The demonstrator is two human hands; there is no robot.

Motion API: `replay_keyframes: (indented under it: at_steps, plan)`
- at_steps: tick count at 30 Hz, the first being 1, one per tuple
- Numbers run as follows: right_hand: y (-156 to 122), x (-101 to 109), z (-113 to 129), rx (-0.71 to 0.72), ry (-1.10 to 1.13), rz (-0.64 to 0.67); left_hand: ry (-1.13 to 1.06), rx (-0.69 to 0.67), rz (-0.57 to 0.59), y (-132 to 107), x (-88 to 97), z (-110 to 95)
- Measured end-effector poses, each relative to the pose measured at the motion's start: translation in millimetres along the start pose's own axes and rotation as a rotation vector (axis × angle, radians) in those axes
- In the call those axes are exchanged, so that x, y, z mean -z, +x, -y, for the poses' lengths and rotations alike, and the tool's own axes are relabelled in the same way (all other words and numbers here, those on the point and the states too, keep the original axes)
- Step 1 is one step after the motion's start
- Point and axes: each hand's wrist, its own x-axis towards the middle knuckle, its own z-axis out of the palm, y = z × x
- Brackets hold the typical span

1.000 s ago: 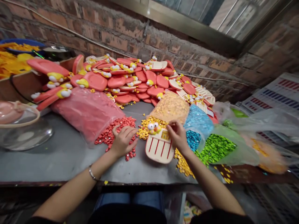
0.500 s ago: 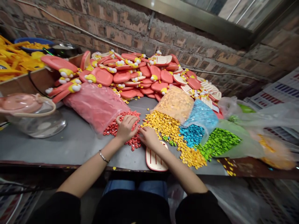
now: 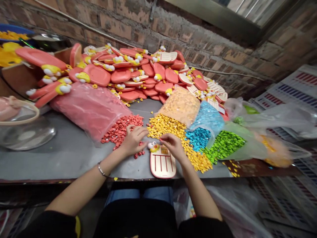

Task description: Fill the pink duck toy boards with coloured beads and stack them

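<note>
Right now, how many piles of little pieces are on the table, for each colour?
Red pile: 1
Yellow pile: 1
Blue pile: 1
Green pile: 1
Total: 4

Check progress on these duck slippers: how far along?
Done: a heap of pink slippers already carries duck faces. In hand: the left hand rests by red beads; the right hand is beside a striped slipper. Left: plenty of yellow beads, blue beads and green beads.
</note>
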Motion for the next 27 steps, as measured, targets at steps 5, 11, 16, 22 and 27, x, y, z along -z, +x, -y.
replay_keyframes:
  at_steps: [5, 11, 16, 22, 27]
  plan:
    - [-55.5, 26.6, -17.5, -0.024, -0.175, -0.184, -0.139, -0.214, 0.448, -8.7, -7.5, -16.8]
    - [-66.9, 8.9, -33.8, 0.088, -0.466, -0.211, -0.117, -0.217, 0.546, -18.9, -22.8, -27.4]
    - [-58.1, 7.0, -41.9, 0.043, -0.348, -0.213, -0.087, -0.189, 0.523, -20.6, -27.9, -31.3]
    - [-68.7, 12.4, -36.2, 0.006, -0.337, -0.192, -0.085, -0.206, 0.486, -21.0, -31.5, -29.3]
    - [-81.5, 21.7, -25.0, -0.099, -0.257, -0.071, -0.112, -0.230, 0.466, -20.1, -37.3, -25.0]
